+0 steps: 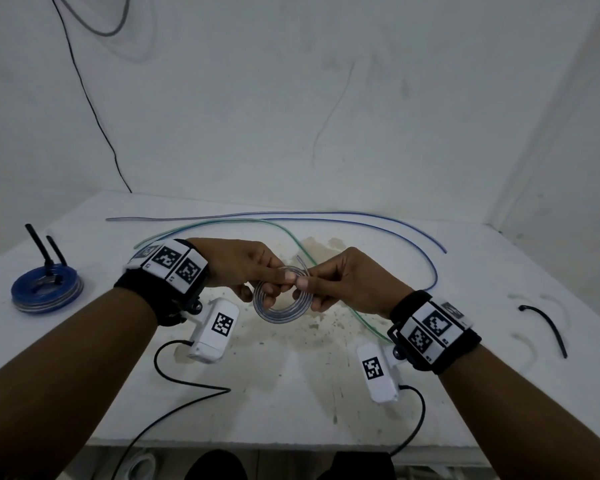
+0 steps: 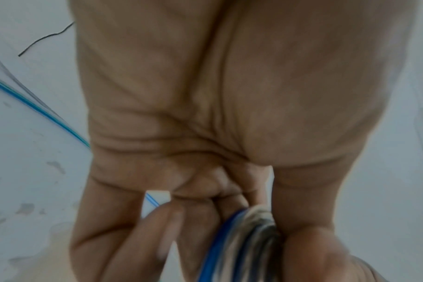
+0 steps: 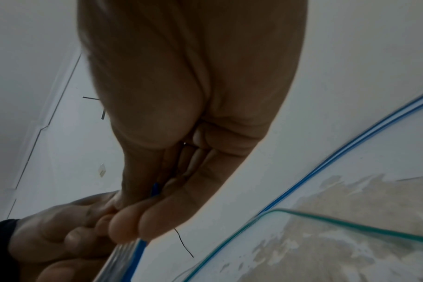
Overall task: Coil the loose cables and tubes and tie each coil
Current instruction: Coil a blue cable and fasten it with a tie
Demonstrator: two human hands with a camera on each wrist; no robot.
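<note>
A small coil of clear tube with a blue stripe (image 1: 282, 299) hangs above the middle of the white table, held between both hands. My left hand (image 1: 257, 271) pinches its upper left side, thumb and fingers curled round the loops (image 2: 244, 238). My right hand (image 1: 329, 282) pinches the coil's top right, where the short free end sticks up (image 1: 300, 261). In the right wrist view the coil (image 3: 123, 255) shows under the fingertips. A loose blue-striped tube (image 1: 378, 225) and a loose green-striped tube (image 1: 257, 223) lie on the table behind.
A finished blue coil with black ties (image 1: 47, 289) sits at the table's left. A loose black tie (image 1: 548, 325) lies at the right. Black camera cables trail off the front edge (image 1: 187, 382). Walls close the back and right sides.
</note>
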